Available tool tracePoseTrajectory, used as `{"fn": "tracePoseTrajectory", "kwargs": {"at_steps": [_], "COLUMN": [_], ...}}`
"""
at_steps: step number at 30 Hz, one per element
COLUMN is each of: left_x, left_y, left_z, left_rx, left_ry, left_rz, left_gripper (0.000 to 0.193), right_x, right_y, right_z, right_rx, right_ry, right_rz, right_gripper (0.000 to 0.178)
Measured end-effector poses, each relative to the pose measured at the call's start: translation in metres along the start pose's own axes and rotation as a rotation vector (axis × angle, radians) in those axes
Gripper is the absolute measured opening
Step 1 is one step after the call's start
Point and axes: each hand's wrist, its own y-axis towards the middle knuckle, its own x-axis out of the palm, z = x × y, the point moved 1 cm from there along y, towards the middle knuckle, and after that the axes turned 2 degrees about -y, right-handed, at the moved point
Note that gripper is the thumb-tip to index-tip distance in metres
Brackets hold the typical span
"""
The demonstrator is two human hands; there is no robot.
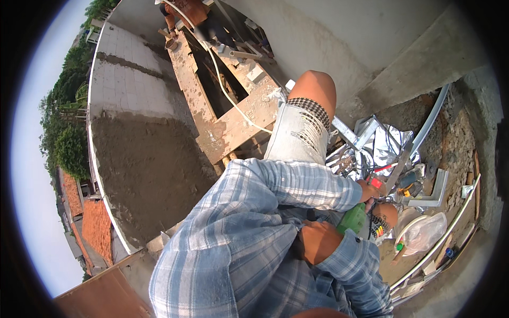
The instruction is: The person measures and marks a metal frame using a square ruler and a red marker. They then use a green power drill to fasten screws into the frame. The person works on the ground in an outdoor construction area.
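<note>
My left hand (368,192) reaches across my lap, its fingers closed at the narrow end of a green plastic bottle (352,219). Just beyond those fingers is a small red object (377,183); I cannot make out whether the hand also touches it. Close to my belly, my right hand (318,241) is curled at the front of my blue checked shirt (222,238). The cloth is drawn into folds toward that hand, and its fingertips are hidden. The bottle's wide end lies beside the right hand, over my light ragged shorts (300,132).
Crumpled silver foil (389,146), metal strips, a power tool (411,180) and a white angled piece (430,190) lie ahead. A clear plastic bag (427,233) rests nearby. Left, wooden boards (238,130) surround an opening; a hose (225,87) crosses them. Another person (193,13) works beyond.
</note>
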Motion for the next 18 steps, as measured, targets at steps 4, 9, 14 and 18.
{"fn": "tracePoseTrajectory", "kwargs": {"at_steps": [4, 9, 14, 18], "left_x": [-0.004, 0.0, 0.002, 0.005], "left_y": [0.009, 0.0, 0.005, -0.007], "left_z": [-0.007, 0.002, -0.002, 0.004], "left_rx": [0.009, -0.014, 0.032, 0.015], "left_ry": [-0.093, -0.037, -0.046, -0.126], "left_rz": [-0.041, -0.023, -0.047, -0.055], "left_gripper": [0.029, 0.029, 0.029, 0.027], "right_x": [-0.038, -0.054, -0.018, -0.038], "right_y": [-0.011, -0.017, -0.017, -0.017], "right_z": [-0.013, 0.005, 0.008, -0.002], "right_rx": [0.038, -0.102, -0.207, -0.077], "right_ry": [0.066, 0.346, 0.498, 0.362], "right_rz": [0.049, -0.068, 0.249, 0.15], "right_gripper": [0.018, 0.023, 0.011, 0.011]}}
